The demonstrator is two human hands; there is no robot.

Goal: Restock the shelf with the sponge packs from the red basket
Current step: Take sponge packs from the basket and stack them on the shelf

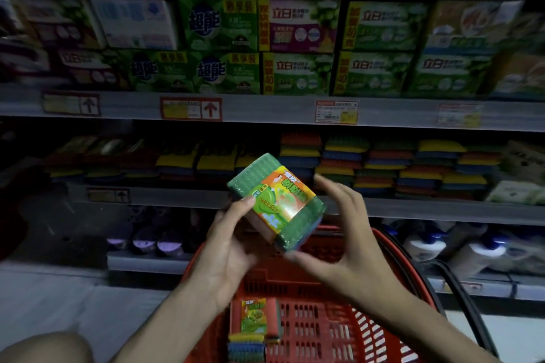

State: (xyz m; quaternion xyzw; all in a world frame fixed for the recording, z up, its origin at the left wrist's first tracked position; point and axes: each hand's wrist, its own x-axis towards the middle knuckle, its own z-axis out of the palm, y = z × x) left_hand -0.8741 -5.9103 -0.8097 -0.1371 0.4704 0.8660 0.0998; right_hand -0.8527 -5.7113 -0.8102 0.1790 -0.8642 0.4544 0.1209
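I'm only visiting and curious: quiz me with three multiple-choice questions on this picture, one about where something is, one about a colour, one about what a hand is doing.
1. Where is the held sponge pack? A lying on a shelf; B raised above the basket; C on the floor.
2. What colour is the basket? A blue; B red; C white.
3. The right hand is: A open, fingers spread; B a tight fist; C gripping a bottle.

Answers: 1 B, the left hand holds it up over the basket. 2 B, its mesh is plainly red. 3 A, its fingers spread beside the sponge pack.
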